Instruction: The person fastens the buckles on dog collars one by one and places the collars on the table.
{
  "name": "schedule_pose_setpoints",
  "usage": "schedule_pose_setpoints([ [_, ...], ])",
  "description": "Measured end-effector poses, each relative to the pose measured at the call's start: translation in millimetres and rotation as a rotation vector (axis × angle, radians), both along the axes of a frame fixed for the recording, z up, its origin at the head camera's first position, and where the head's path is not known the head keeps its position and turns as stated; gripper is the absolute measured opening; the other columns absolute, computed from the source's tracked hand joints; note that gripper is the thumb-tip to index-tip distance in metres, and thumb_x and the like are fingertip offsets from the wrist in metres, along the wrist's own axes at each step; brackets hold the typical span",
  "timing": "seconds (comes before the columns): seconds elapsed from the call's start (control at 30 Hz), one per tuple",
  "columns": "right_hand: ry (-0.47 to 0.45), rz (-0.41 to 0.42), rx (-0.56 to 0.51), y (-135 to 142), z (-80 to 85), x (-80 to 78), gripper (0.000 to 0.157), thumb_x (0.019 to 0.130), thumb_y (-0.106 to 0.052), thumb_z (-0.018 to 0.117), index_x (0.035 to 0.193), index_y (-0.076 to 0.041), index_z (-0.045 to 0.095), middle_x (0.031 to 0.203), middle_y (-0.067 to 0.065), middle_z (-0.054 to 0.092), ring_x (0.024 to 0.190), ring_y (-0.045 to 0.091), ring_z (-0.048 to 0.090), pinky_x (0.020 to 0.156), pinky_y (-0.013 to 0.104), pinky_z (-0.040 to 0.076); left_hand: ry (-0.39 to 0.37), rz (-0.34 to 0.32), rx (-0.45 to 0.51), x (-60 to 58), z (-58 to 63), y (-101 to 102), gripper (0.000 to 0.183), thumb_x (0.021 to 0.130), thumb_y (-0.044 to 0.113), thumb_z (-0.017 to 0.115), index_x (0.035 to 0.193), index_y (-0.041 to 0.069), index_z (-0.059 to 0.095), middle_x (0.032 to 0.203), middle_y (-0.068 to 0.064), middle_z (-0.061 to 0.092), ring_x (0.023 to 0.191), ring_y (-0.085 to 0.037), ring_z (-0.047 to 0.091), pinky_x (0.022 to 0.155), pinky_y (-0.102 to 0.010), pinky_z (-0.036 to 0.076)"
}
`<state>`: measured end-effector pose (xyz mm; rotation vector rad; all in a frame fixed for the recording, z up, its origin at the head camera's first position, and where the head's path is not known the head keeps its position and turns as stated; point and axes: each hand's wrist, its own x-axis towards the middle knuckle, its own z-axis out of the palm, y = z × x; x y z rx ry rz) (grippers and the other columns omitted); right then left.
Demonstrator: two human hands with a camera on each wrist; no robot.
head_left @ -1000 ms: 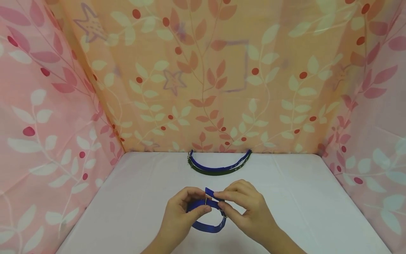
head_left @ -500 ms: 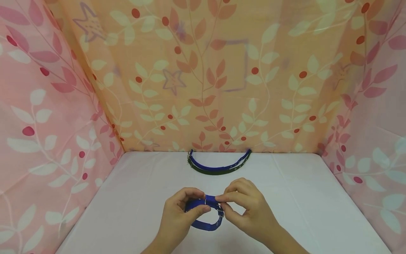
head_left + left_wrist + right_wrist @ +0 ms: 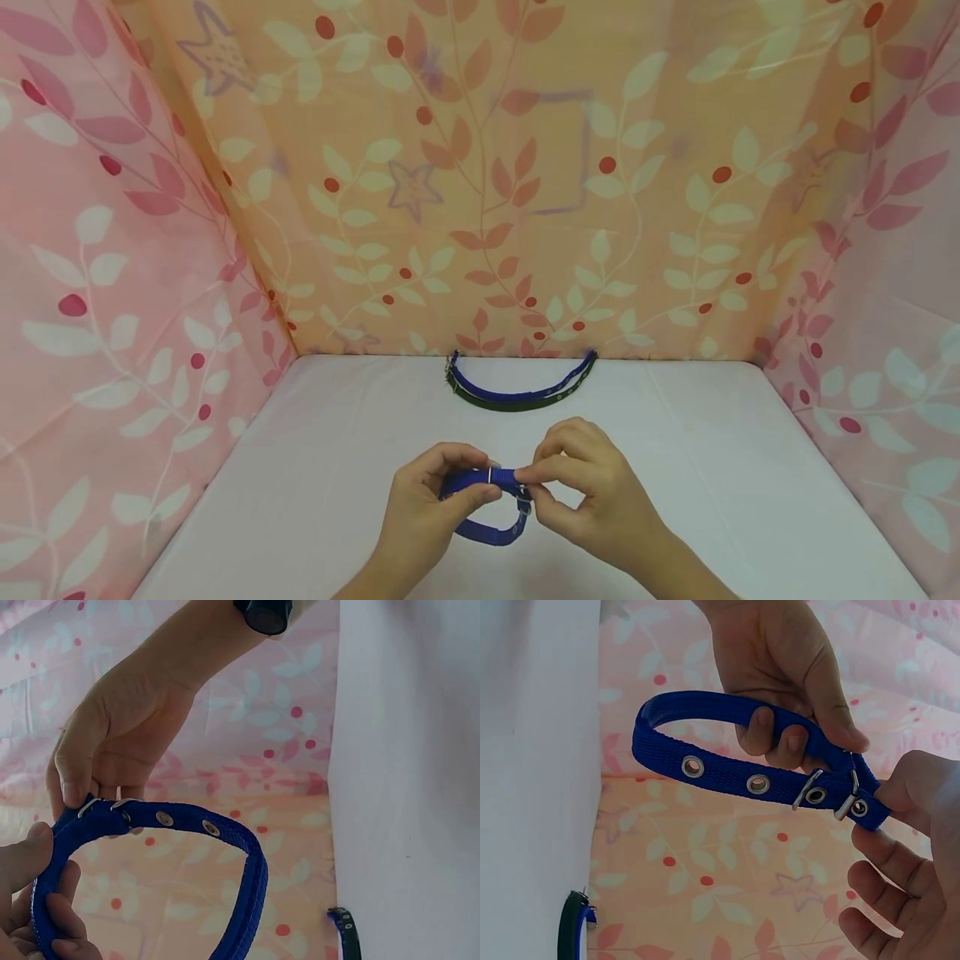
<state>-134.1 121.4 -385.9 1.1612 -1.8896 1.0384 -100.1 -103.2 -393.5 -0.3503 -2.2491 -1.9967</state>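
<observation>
leafy, berry-dotted cloth (image 3: 652, 275) is rising behind and along both sides of a white table (image 3: 352, 417), apparently serving as a plain screen around the work. near the back edge, a dark green strap (image 3: 517, 407) and a second blue strap (image 3: 495, 394) are lying nested in one shallow curve, the blue on the far side, with their ends reaching toward the cloth; that spot is probably keeping them out of the hands' way.

closer to the person, a blue collar (image 3: 483, 533) is forming a loop between the two hands, seemingly being held above the table rather than resting on it. the left hand (image 3: 427, 500) is gripping the band, thumb on one face and fingers curling through the loop, which seems to be steadying the metal fittings. the right hand (image 3: 592, 483) is pinching the strap's tip between thumb and forefinger, just beside the buckle (image 3: 846, 807); in its own wrist view the other fingers are curving loosely, apart from the strap, perhaps leaving the tip free to be guided. metal-rimmed eyelets (image 3: 749, 784) are facing outward along the band, and one is sitting next to the buckle. whether the prong is passing through it, i cannot tell.
</observation>
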Motion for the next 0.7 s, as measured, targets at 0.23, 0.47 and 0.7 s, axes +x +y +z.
schedule_pose_setpoints([
  [0.23, 0.006, 0.011, 0.016, 0.3, -0.7, -0.8, 0.037, 0.069, 0.001, 0.080, 0.098, -0.022, 0.079, 0.093, -0.010, 0.062, 0.094, 0.013, 0.056, 0.086, 0.022, 0.045, 0.016, -0.038, -0.015, -1.0, 0.3, -1.8, 0.026, 0.084, 0.021, 0.085, 0.108, 0.017, 0.074, 0.100, -0.001, 0.076, 0.089, -0.023, 0.073, 0.080, -0.030, 0.062],
  [0.47, -0.003, 0.034, 0.042, -0.2, -3.2, -2.6, 0.035, 0.073, -0.001, 0.082, 0.101, -0.022, 0.080, 0.095, -0.010, 0.062, 0.096, 0.012, 0.056, 0.087, 0.022, 0.044, 0.070, -0.086, -0.045, -3.7, -2.4, -3.5, 0.025, 0.086, 0.021, 0.084, 0.108, 0.014, 0.075, 0.099, -0.002, 0.075, 0.087, -0.020, 0.074, 0.079, -0.031, 0.062],
  [0.7, 0.018, 0.027, 0.056, -1.3, -4.1, -4.2, 0.018, 0.088, -0.014, 0.080, 0.104, -0.021, 0.078, 0.098, -0.010, 0.065, 0.096, 0.011, 0.059, 0.089, 0.025, 0.044, 0.031, -0.105, -0.097, -4.5, -0.4, -4.2, 0.024, 0.087, 0.024, 0.083, 0.109, 0.019, 0.074, 0.102, 0.000, 0.074, 0.089, -0.018, 0.073, 0.079, -0.028, 0.061],
])
